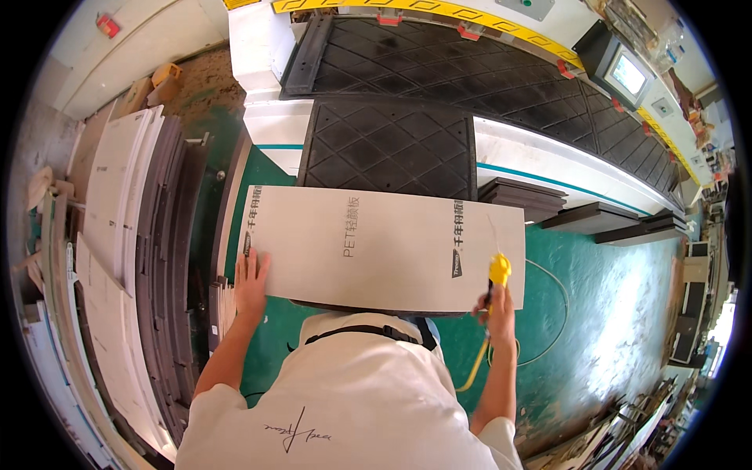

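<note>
A long cream-coloured board point(407, 251) with dark printing lies flat in front of me, its long side running left to right. My left hand point(251, 286) rests on its near left corner, fingers stretched out over the surface. Over the near right part of the board, my right hand point(498, 315) is closed around a yellow air blow gun point(500, 269). From the gun a yellow air hose point(471, 366) hangs down beside the board. What bears the board is mostly hidden beneath it.
Beyond the board stands a machine with a black, diamond-patterned platform point(384, 145) and a screen point(627, 76). Tall board stacks point(117, 196) fill the left side. Dark panels point(521, 200) lie at the right on the green floor point(603, 313), where a thin hose point(565, 301) curves.
</note>
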{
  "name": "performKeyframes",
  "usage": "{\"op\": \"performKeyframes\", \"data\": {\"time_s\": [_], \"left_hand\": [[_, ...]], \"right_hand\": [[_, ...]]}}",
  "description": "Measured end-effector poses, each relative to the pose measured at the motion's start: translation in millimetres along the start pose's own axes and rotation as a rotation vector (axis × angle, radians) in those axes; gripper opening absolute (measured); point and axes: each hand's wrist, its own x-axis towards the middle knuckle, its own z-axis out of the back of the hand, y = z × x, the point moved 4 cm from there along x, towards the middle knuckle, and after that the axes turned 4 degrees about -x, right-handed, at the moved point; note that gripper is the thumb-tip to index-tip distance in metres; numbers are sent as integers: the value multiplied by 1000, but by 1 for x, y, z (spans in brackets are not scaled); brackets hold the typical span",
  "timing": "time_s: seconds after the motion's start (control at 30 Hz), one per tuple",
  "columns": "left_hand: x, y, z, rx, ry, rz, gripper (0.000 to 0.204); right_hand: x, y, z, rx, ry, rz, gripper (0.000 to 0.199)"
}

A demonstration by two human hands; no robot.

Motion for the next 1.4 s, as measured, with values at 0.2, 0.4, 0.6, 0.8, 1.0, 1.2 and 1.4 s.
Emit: {"op": "performKeyframes", "data": {"time_s": [0.2,0.4,0.6,0.8,1.0,1.2,1.4], "left_hand": [[13,-9,-14,-99,-115,49,81],[32,-34,36,-407,170,-57,91],[40,-88,37,-1970,376,183,58],[53,-16,48,-2360,110,529,22],[3,51,65,-861,126,242,21],[-69,18,30,-851,91,584,23],[-96,-8,-6,-712,157,777,23]], "right_hand": [[65,37,-130,-15,319,-115,46],[100,72,-270,-123,296,86,43],[57,78,-368,-286,372,493,57],[51,168,-275,-622,711,634,49],[211,274,-64,-589,116,545,36],[288,457,87,-816,-725,1034,26],[346,585,90,-1119,-858,1297,44]]}}
